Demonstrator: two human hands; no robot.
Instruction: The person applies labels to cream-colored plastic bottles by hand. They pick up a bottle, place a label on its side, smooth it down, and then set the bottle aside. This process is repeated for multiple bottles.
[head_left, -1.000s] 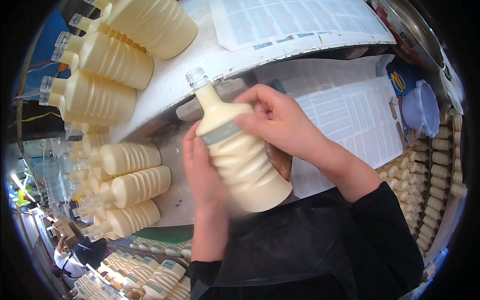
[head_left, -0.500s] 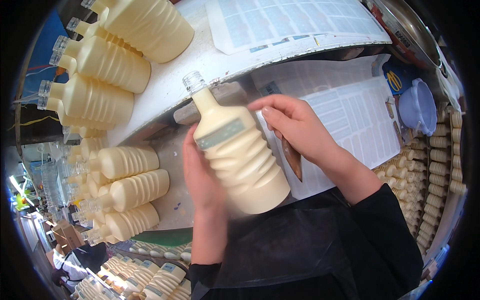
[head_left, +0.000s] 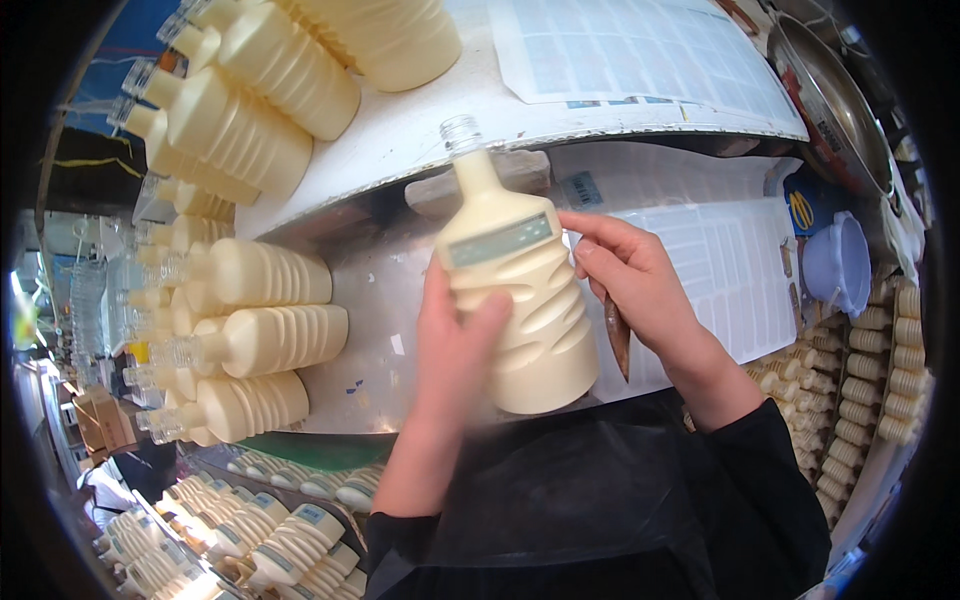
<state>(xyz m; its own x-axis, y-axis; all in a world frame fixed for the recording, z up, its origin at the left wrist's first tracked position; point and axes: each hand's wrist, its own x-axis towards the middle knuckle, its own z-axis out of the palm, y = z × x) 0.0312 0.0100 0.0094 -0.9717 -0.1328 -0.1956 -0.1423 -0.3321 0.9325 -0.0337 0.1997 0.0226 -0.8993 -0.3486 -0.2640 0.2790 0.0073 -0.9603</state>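
Note:
A cream-coloured bottle with a ribbed body and a clear threaded neck lies tilted in front of me, its neck pointing away. Across its shoulder runs a grey-green speckled label strip. My left hand, slightly blurred, grips the bottle's left side, with the thumb over its front. My right hand holds a brown, pointed, wood-like tool in its curled fingers, tip down toward me. The right index finger reaches to the bottle's right shoulder, at the strip's end. Whether anything is pinched at that fingertip cannot be seen.
Sheets of labels lie right of the bottle, more sheets on the white shelf. Cream bottles line the left side. A grey block sits behind the neck. At right are a purple bucket and a metal basin.
My left thumb has come round from the bottle's side onto its front. The bottle stands more upright in view, and the right hand stays at its shoulder. The whole view has shifted.

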